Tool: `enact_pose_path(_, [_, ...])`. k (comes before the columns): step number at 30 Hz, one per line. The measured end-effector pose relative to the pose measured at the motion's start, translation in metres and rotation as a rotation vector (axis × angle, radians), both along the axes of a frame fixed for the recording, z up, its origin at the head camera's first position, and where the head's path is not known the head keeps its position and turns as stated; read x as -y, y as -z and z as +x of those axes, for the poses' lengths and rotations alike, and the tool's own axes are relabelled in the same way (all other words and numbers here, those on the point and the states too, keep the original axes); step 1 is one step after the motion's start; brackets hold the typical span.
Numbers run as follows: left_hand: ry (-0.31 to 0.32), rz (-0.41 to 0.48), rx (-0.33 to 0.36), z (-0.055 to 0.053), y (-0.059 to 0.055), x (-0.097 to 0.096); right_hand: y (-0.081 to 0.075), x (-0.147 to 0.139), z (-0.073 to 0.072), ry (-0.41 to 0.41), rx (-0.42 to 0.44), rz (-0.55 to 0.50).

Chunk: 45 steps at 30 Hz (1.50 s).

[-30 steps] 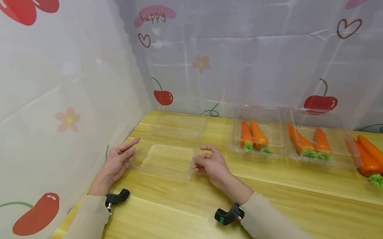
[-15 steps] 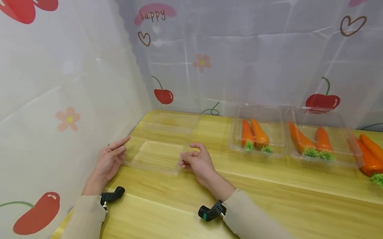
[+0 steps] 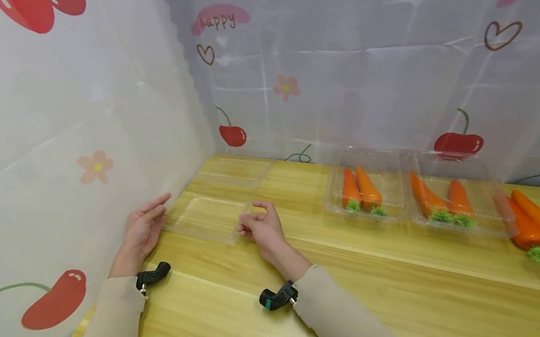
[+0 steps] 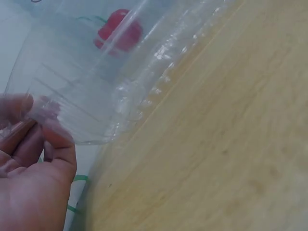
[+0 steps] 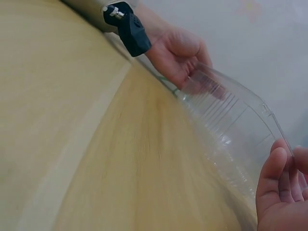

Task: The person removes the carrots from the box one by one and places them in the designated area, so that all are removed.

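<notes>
Between the left grip (image 3: 143,227) and the right grip (image 3: 262,228) is a clear plastic clamshell box (image 3: 206,216), apparently spread open, its second half (image 3: 236,170) lying beyond it. Each grip pinches one side of the clamshell. Whether its base touches the table (image 3: 337,279) or hangs just above is hard to tell. Thin walls look like the main weakness: uneven pulling from the two sides could crease the plastic, and if one pinch slipped, the clamshell might tilt that way. Its edges barely show against the pale wood, so a misjudged corner is possible. The table's border runs close by the clamshell's left side; too much shift leftward could leave a corner overhanging and prone to drop. Also left of the clamshell, a cherry-print sheet (image 3: 107,124) stands near the left grip, and brushing it might jar the hold. Well right of the clamshell come a first carrot box (image 3: 394,191), a second carrot box (image 3: 489,207) and, farthest, two loose carrots (image 3: 539,219); a wide rightward sweep of the right sleeve (image 3: 353,318) could nudge the nearer box.
</notes>
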<state>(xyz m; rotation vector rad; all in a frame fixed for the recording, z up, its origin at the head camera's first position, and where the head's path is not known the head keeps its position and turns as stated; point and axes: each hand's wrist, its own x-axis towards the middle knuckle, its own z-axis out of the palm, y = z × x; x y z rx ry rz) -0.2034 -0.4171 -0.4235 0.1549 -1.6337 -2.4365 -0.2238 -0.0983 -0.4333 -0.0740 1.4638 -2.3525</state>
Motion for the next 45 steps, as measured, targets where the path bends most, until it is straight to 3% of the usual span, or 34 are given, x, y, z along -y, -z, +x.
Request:
enact_pose_path(6, [-0.114,0.065,0.04,-0.007,-0.003,-0.005,-0.003,0.008,0.001,0.031,0.008,-0.017])
enact_pose_path(11, [-0.212,0.121,0.028,-0.014,-0.005,-0.007,-0.005,0.016,0.0,0.061,0.009,-0.04])
enact_pose_path(18, [-0.245,0.162,0.009,-0.015,-0.011,-0.006,-0.006,0.02,-0.001,0.072,0.017,-0.057])
enact_pose_path(21, [-0.272,0.094,0.027,-0.014,-0.013,-0.006,-0.006,0.021,-0.001,0.064,0.018,-0.063])
enact_pose_path(25, [-0.312,-0.084,0.043,-0.009,-0.015,-0.005,-0.006,0.022,0.0,0.044,0.02,-0.068])
enact_pose_path(27, [-0.325,-0.132,0.026,-0.007,-0.015,-0.004,-0.005,0.019,0.0,0.038,0.029,-0.062])
enact_pose_path(33, [-0.299,-0.118,-0.106,0.0,-0.02,-0.004,0.0,0.001,-0.002,0.015,0.053,-0.012])
enact_pose_path(38, [-0.265,-0.102,-0.239,0.004,-0.03,-0.006,0.002,-0.025,-0.001,-0.064,0.014,0.075])
enact_pose_path(45, [-0.2,-0.174,-0.282,0.005,-0.045,-0.016,0.002,-0.066,0.006,-0.215,-0.042,0.167])
